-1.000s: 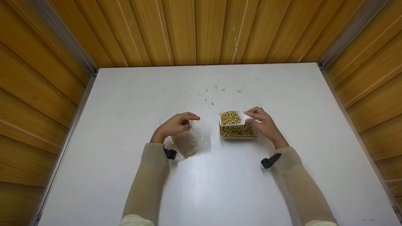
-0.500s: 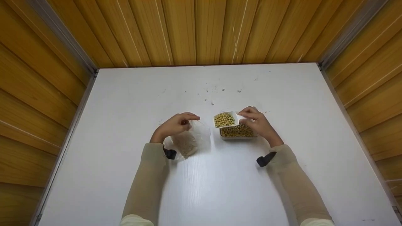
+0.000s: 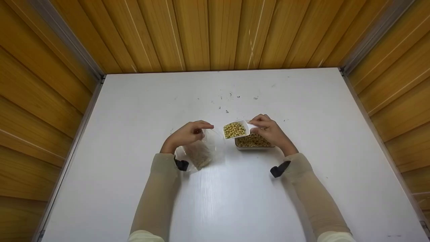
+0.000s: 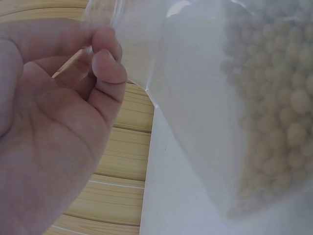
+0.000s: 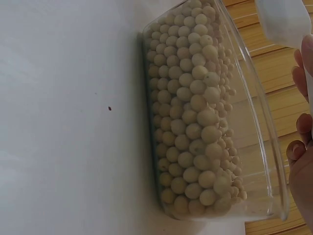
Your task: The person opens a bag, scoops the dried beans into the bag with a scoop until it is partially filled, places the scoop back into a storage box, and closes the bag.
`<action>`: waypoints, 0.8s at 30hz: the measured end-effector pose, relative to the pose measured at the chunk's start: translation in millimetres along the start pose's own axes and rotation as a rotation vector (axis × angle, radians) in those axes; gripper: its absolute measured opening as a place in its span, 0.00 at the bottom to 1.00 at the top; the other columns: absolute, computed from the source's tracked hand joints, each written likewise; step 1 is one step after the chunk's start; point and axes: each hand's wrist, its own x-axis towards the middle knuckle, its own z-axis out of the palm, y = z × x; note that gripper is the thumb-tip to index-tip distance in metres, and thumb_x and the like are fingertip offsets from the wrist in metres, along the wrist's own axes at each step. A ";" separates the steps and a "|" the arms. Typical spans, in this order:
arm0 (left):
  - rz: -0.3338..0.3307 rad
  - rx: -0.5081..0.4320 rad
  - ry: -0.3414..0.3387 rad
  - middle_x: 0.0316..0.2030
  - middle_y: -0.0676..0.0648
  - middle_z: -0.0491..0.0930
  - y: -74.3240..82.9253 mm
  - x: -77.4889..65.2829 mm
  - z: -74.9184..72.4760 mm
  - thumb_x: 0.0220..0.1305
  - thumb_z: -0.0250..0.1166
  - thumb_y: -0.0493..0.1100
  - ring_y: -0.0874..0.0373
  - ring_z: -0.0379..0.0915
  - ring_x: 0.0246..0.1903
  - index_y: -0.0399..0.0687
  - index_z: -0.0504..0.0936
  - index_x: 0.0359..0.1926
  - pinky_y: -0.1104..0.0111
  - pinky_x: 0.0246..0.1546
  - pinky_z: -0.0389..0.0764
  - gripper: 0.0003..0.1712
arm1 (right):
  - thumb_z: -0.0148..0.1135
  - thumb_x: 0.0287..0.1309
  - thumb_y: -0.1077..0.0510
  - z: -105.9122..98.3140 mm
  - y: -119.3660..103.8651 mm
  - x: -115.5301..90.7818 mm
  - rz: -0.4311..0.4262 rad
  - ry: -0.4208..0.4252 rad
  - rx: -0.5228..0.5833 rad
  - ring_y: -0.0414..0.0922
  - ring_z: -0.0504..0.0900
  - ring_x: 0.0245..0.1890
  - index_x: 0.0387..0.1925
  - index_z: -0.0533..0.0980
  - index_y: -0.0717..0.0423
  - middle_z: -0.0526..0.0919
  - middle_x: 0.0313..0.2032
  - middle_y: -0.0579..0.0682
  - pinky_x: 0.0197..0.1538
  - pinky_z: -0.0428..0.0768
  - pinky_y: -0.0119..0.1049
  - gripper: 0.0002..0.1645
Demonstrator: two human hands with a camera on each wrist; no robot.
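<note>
My left hand pinches the top edge of a clear plastic bag between thumb and fingers. Through its film show round pale soybeans, lying in the lower part. My right hand pinches the short handle of a white scoop, heaped with yellowish soybeans. The scoop is held level, just right of the bag and over the left end of a clear rectangular container. More soybeans fill much of that container. In the right wrist view only part of the scoop and the right fingertips show.
The white table has small dark marks beyond the hands. A tiny dark speck lies beside the container. Wood-patterned panels stand at the back and both sides.
My right hand has carried the filled scoop leftward from over the container towards the bag. The left hand and the bag stay nearly still.
</note>
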 end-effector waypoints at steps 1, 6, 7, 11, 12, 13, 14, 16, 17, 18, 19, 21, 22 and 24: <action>0.000 0.004 0.000 0.63 0.42 0.70 0.2 0.1 0.0 0.66 0.52 0.31 0.56 0.62 0.32 0.41 0.73 0.63 0.66 0.36 0.67 0.24 | 0.62 0.57 0.67 0.6 -0.2 0.5 -0.006 -0.002 0.000 0.34 0.66 0.47 0.48 0.80 0.69 0.76 0.45 0.65 0.50 0.67 0.25 0.17; 0.000 0.016 -0.003 0.64 0.42 0.70 0.6 0.9 0.0 0.66 0.52 0.31 0.56 0.62 0.31 0.40 0.73 0.63 0.66 0.36 0.67 0.24 | 0.61 0.58 0.66 3.7 -1.8 3.7 -0.016 -0.022 -0.002 0.37 0.66 0.46 0.48 0.79 0.71 0.76 0.45 0.67 0.49 0.66 0.28 0.17; 0.002 0.018 -0.004 0.64 0.42 0.70 0.5 1.3 0.0 0.66 0.52 0.31 0.56 0.62 0.31 0.39 0.73 0.63 0.65 0.36 0.67 0.24 | 0.61 0.58 0.66 4.4 -2.3 4.4 -0.015 -0.026 -0.005 0.38 0.66 0.46 0.48 0.79 0.71 0.76 0.45 0.67 0.49 0.66 0.29 0.17; 0.007 0.017 -0.003 0.64 0.42 0.70 0.6 1.4 0.1 0.66 0.52 0.31 0.57 0.61 0.31 0.38 0.73 0.63 0.66 0.36 0.66 0.24 | 0.62 0.58 0.65 6.8 -4.5 7.7 0.002 -0.046 -0.014 0.39 0.66 0.46 0.48 0.80 0.69 0.77 0.45 0.67 0.49 0.66 0.31 0.17; 0.007 0.017 -0.003 0.64 0.42 0.70 0.9 1.3 0.0 0.66 0.52 0.31 0.57 0.61 0.31 0.39 0.73 0.63 0.66 0.36 0.66 0.24 | 0.62 0.58 0.65 7.5 -4.9 8.6 0.001 -0.049 -0.019 0.40 0.67 0.46 0.48 0.80 0.69 0.77 0.45 0.66 0.49 0.66 0.32 0.17; 0.006 0.016 -0.002 0.64 0.42 0.70 1.2 1.1 -0.3 0.66 0.53 0.31 0.57 0.61 0.31 0.39 0.73 0.63 0.66 0.36 0.66 0.24 | 0.62 0.58 0.65 8.1 -5.2 9.6 -0.002 -0.052 -0.026 0.41 0.67 0.45 0.48 0.80 0.69 0.77 0.45 0.65 0.49 0.67 0.32 0.16; 0.002 0.013 -0.002 0.64 0.42 0.70 1.6 1.0 -0.4 0.66 0.52 0.31 0.57 0.62 0.31 0.40 0.73 0.63 0.67 0.36 0.67 0.24 | 0.62 0.58 0.65 8.5 -5.4 10.5 -0.004 -0.057 -0.027 0.42 0.67 0.45 0.48 0.80 0.68 0.78 0.45 0.65 0.49 0.66 0.33 0.16; -0.004 0.008 -0.001 0.64 0.42 0.70 2.3 0.8 -0.9 0.66 0.52 0.32 0.57 0.62 0.31 0.40 0.73 0.63 0.67 0.36 0.67 0.24 | 0.62 0.59 0.64 9.3 -5.9 12.1 -0.005 -0.065 -0.031 0.43 0.67 0.45 0.48 0.80 0.68 0.78 0.45 0.64 0.49 0.67 0.35 0.16; -0.008 0.004 -0.002 0.64 0.43 0.70 2.9 0.7 -1.0 0.66 0.52 0.31 0.56 0.62 0.31 0.41 0.73 0.63 0.67 0.36 0.67 0.25 | 0.62 0.59 0.64 9.5 -6.2 12.8 -0.005 -0.068 -0.030 0.44 0.67 0.45 0.48 0.80 0.68 0.78 0.45 0.65 0.49 0.66 0.35 0.16; -0.009 0.000 -0.003 0.64 0.43 0.70 3.0 0.9 -1.1 0.65 0.52 0.31 0.56 0.62 0.32 0.40 0.73 0.63 0.67 0.37 0.68 0.25 | 0.62 0.59 0.65 9.7 -6.4 13.6 -0.007 -0.072 -0.027 0.44 0.67 0.45 0.48 0.80 0.69 0.78 0.45 0.65 0.49 0.66 0.36 0.16; -0.011 -0.004 -0.004 0.64 0.43 0.70 3.1 1.1 -1.2 0.65 0.52 0.31 0.56 0.62 0.32 0.40 0.73 0.63 0.66 0.37 0.68 0.25 | 0.62 0.59 0.65 9.9 -6.6 14.4 -0.006 -0.076 -0.026 0.45 0.67 0.44 0.48 0.80 0.69 0.78 0.45 0.65 0.49 0.66 0.37 0.16; -0.009 -0.008 -0.004 0.64 0.42 0.69 3.0 1.3 -1.4 0.65 0.52 0.31 0.56 0.63 0.32 0.40 0.73 0.63 0.66 0.37 0.68 0.25 | 0.62 0.59 0.64 10.0 -7.2 15.8 -0.004 -0.085 -0.023 0.46 0.66 0.44 0.48 0.80 0.69 0.78 0.45 0.66 0.49 0.66 0.37 0.16; -0.007 -0.009 -0.003 0.64 0.42 0.70 2.8 1.5 -1.5 0.65 0.52 0.31 0.56 0.63 0.32 0.41 0.74 0.63 0.66 0.37 0.68 0.25 | 0.62 0.59 0.65 10.2 -7.4 16.5 -0.005 -0.088 -0.025 0.47 0.66 0.44 0.48 0.80 0.69 0.78 0.45 0.66 0.49 0.66 0.38 0.16; -0.003 -0.017 0.001 0.64 0.41 0.70 6.9 0.2 -1.6 0.65 0.52 0.31 0.56 0.63 0.32 0.40 0.74 0.62 0.66 0.37 0.68 0.25 | 0.62 0.59 0.65 11.0 -7.6 17.5 -0.013 -0.091 -0.031 0.48 0.66 0.43 0.48 0.80 0.70 0.78 0.44 0.65 0.48 0.65 0.37 0.16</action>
